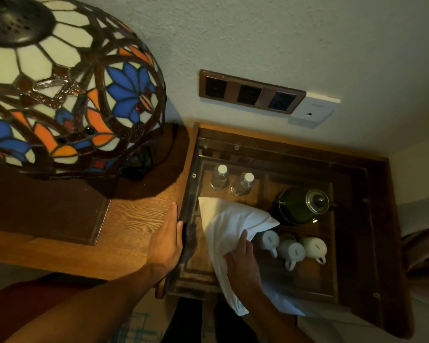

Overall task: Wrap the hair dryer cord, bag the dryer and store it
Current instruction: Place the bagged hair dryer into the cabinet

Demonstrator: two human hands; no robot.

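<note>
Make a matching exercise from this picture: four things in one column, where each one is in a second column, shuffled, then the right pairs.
Things
1. white bag
2. green kettle
3. water bottles
4. stained-glass lamp

Places
A. back left of the compartment
B. on the wooden tabletop, left of the compartment
C. gripped by the right hand
D. right side, behind the white mugs

Pairs: 1-C, 2-D, 3-A, 4-B
</note>
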